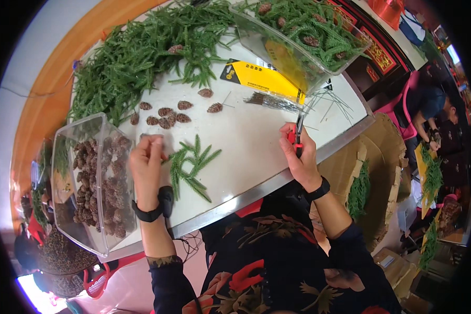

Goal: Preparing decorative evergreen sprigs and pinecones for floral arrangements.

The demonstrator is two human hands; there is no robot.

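Observation:
My right hand [302,157] is wrapped round pliers [298,137] with red and black handles, their jaws pointing away from me over the table's right side. At the left, my left hand [147,162] has its fingers curled together; what they hold, if anything, is hidden. Right beside it on the white table lies a green artificial pine sprig [193,170]; I cannot tell whether the fingers touch it. Beyond that hand, several loose brown pine cones [165,112] are scattered. One pine cone [214,107], nearer the middle, has a thin wire by it.
A clear bin [103,183] of pine cones stands at the left, below a large heap of green sprigs [157,52]. Far right are another clear bin [282,57] with greenery, a yellow packet [261,77] and thin wires [272,101]. A cardboard box [377,172] stands beyond the table's edge.

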